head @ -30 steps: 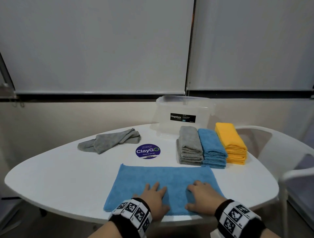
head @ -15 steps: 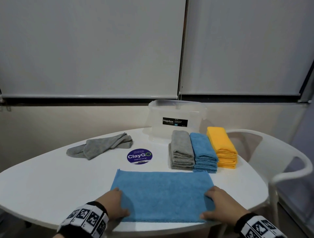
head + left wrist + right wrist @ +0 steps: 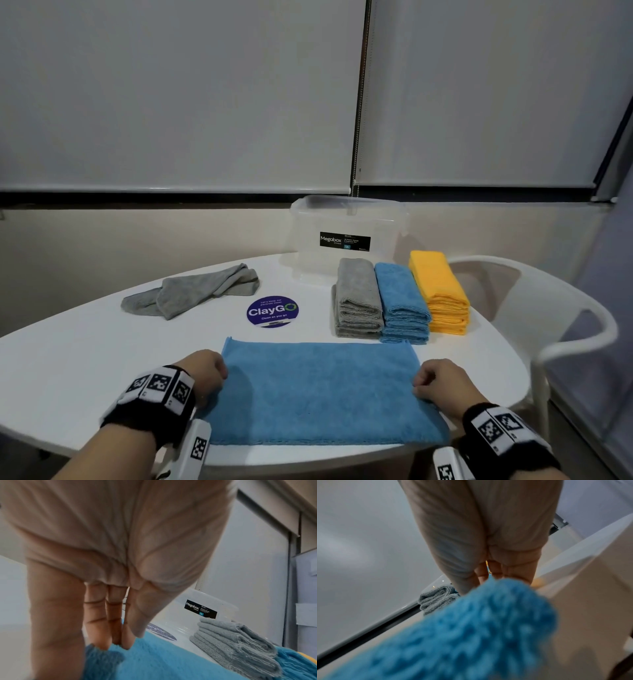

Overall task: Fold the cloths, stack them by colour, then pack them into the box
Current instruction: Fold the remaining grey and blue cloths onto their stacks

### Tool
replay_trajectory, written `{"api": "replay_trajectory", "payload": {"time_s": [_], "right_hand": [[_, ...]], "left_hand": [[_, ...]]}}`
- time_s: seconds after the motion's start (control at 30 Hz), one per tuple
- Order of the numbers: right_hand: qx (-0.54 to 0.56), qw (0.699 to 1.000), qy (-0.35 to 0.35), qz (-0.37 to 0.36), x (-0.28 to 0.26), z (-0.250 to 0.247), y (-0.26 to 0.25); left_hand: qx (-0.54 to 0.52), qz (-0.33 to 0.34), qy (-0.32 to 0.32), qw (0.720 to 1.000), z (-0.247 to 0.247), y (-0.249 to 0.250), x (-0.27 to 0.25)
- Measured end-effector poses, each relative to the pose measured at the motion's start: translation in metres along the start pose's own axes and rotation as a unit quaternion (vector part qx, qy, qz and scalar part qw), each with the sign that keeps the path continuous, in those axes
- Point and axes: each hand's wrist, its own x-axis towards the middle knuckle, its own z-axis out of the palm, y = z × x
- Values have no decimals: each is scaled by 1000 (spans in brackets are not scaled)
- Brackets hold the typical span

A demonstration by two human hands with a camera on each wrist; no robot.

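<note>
A blue cloth [image 3: 318, 394] lies spread flat at the near edge of the white table [image 3: 85, 370]. My left hand [image 3: 219, 371] pinches its left edge, with fingers and thumb meeting on the fabric [image 3: 123, 645]. My right hand [image 3: 419, 382] pinches the right edge, and in the right wrist view the blue cloth [image 3: 471, 628] rises to the fingertips [image 3: 482, 578]. Behind stand folded stacks of grey [image 3: 359, 301], blue [image 3: 402, 301] and yellow [image 3: 440, 291] cloths. The clear plastic box [image 3: 349, 219] is behind them. A loose grey cloth [image 3: 191, 294] lies crumpled at the back left.
A round purple ClayGo sticker [image 3: 272, 311] sits on the table between the loose grey cloth and the stacks. A white plastic chair [image 3: 565, 325] stands close to the table's right edge. Roller blinds cover the wall behind.
Both hands slid from the cloth's middle out to its near corners, then forward along the side edges, where they now pinch it. The cloth lies flatter and squarer.
</note>
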Motion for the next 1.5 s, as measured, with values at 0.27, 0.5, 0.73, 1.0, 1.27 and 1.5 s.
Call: {"api": "replay_trajectory", "payload": {"time_s": [0.27, 0.5, 0.73, 1.0, 1.27, 1.5], "right_hand": [[-107, 992, -33, 57, 13, -4, 0], [-102, 991, -46, 78, 18, -5, -3], [-95, 990, -79, 69, 18, -4, -6], [-182, 980, -76, 37, 9, -1, -23], [24, 991, -94, 88, 17, -10, -6], [54, 981, -128, 135, 28, -11, -1]], "left_hand": [[115, -13, -3, 993, 2, 13, 20], [128, 0, 80, 989, 24, 6, 37], [128, -83, 57, 987, 17, 8, 42], [83, -107, 42, 990, 14, -1, 40], [51, -113, 4, 992, 2, -2, 23], [-72, -85, -3, 994, -3, -6, 19]]}}
